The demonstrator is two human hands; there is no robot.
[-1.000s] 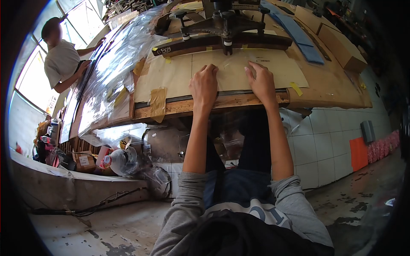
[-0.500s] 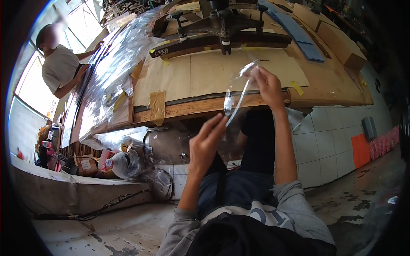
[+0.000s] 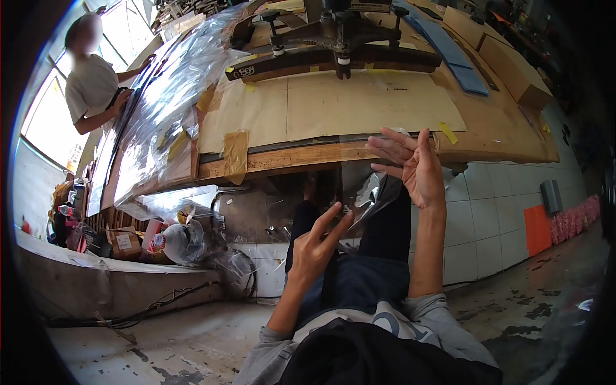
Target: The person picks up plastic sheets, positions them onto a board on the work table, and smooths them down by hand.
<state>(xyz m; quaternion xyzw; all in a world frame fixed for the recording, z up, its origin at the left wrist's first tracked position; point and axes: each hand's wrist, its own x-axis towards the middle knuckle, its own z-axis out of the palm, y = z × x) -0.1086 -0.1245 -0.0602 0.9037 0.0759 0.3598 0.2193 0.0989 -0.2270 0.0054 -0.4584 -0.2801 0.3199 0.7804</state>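
Observation:
My left hand (image 3: 314, 250) is low in front of my lap, two fingers stretched toward a crumpled clear plastic film (image 3: 371, 196), which appears pinched at its fingertips. The thumb's contact is hidden. My right hand (image 3: 417, 170) is raised at the table's front edge, fingers spread, above and right of the film, with nothing visible in its grip. Beyond the hands lies a pale flat sheet (image 3: 256, 115) on the table, under a dark bar (image 3: 333, 62) marked with white writing.
Brown tape (image 3: 235, 157) hangs over the table's wooden front edge. Clear sheeting (image 3: 173, 96) covers the left side, where another person (image 3: 90, 90) stands with both hands at its edge. Blue strips (image 3: 443, 48) and a cardboard box (image 3: 513, 70) lie right. A plastic bottle (image 3: 179, 244) is below left.
Both hands lifted off the sheet with the clear film stretched between them. Since then they have come down toward my lap; the right hand has let go and opened, and the film has crumpled lower.

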